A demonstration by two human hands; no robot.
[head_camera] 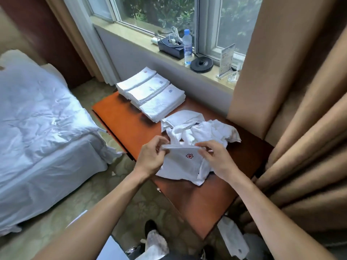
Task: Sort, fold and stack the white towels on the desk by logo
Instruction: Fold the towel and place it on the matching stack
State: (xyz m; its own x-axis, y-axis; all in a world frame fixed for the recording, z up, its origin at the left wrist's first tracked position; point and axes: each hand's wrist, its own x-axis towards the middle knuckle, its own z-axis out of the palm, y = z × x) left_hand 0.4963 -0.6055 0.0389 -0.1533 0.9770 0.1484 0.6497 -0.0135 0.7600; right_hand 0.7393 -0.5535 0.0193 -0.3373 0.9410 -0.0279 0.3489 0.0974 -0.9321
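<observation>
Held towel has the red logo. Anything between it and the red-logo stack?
Yes. The loose towel heap lies just beyond the held towel, then the near stack and middle stack sit before the red-logo stack at the far end. All lie low; carrying over likely clears them.

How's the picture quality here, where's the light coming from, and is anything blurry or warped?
Head view: daylight comes through the window, casting soft shadows beside the stacks on the desk; head view: the upper left corner is smeared, the wide lens bows the curtain, yet the red logo on the towel reads sharp.
</observation>
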